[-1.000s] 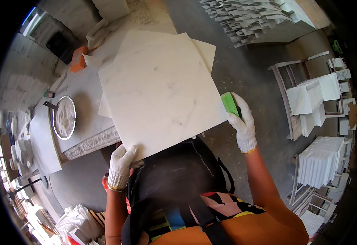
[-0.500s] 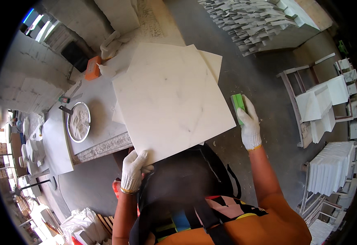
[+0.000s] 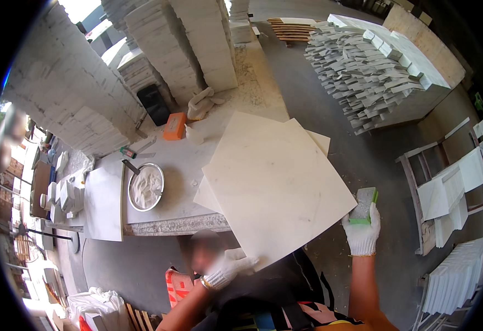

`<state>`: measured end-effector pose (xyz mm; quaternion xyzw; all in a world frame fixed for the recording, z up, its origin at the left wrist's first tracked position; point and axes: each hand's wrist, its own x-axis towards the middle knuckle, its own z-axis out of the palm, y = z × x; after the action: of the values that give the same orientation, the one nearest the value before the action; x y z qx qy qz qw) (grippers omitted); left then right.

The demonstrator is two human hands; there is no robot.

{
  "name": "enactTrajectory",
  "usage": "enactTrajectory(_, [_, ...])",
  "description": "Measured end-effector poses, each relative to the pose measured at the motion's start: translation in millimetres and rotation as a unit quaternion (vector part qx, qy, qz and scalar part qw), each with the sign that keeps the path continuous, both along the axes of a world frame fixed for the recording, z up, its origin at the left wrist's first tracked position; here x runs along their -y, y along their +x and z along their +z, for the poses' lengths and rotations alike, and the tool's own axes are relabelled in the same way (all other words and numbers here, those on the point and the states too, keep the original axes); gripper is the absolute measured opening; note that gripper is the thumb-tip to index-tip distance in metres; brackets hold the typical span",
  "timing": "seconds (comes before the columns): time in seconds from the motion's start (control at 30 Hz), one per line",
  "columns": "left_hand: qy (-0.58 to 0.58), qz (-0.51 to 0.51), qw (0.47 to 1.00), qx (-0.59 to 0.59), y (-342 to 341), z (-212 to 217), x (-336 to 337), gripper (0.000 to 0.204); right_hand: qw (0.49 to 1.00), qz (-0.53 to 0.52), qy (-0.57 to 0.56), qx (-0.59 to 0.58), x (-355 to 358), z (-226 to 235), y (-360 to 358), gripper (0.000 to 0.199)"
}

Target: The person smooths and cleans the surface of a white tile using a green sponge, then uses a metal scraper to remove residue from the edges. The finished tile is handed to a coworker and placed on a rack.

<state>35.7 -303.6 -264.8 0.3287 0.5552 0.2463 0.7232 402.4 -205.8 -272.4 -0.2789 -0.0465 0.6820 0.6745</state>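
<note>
A large square white stone tile [image 3: 280, 187] with faint grey marks lies turned at an angle over another pale tile [image 3: 320, 142], whose corners stick out beneath it. In a white knitted glove, my left hand [image 3: 231, 268] grips the tile's near corner, its fingers closed on the edge and slightly blurred. Off the tile's right corner, my gloved right hand [image 3: 363, 234] is closed round a green sanding block [image 3: 364, 203]. The block's speckled grey face is turned up and stands apart from the tile.
On the workbench [image 3: 181, 212] stand a metal bowl of white powder [image 3: 146, 187], an orange box [image 3: 174, 126] and a black phone-like slab [image 3: 153, 105]. Tall tile stacks [image 3: 65, 83] rise behind. Stacked stone strips [image 3: 363, 71] and a tile rack [image 3: 446, 182] stand at right.
My right hand has turned over, bringing the block's grey face up where its green side showed. My left hand has rolled further over the tile's corner. The whole view has shifted.
</note>
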Motion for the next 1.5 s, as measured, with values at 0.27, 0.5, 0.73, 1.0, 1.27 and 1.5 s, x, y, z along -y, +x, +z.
enactTrajectory(0.27, [-0.04, -0.144, 0.988, -0.046, 40.1, 9.6, -34.7, 0.042, 0.999, -0.006, -0.007, 0.041, -65.8, -16.9, 34.2, 0.043])
enactTrajectory(0.5, [0.121, -0.26, 0.956, -0.055, 51.2, 30.1, -51.7, 0.042, 0.992, -0.03, -0.029, 0.121, -88.0, -6.7, 31.4, 0.052])
enactTrajectory(0.73, [0.322, -0.161, 0.887, -0.288, 21.2, 99.5, -139.2, 0.028, 0.967, -0.065, -0.023, 0.246, -57.1, 2.6, 22.2, 0.06])
enactTrajectory(1.0, [0.507, -0.206, 0.613, -0.57, 7.5, 17.6, -231.9, 0.063, 0.909, -0.15, -0.068, 0.384, -88.9, -11.5, -6.8, 0.071])
enactTrajectory(1.27, [0.477, -0.218, 0.631, -0.572, 9.8, 22.2, -231.5, 0.064, 0.809, -0.106, -0.089, 0.572, -60.6, 17.1, -31.4, 0.081])
enactTrajectory(1.5, [0.484, -0.222, 0.612, -0.584, 10.4, 22.0, -233.9, 0.064, 0.826, -0.093, -0.126, 0.541, -74.2, 23.2, -31.3, 0.079])
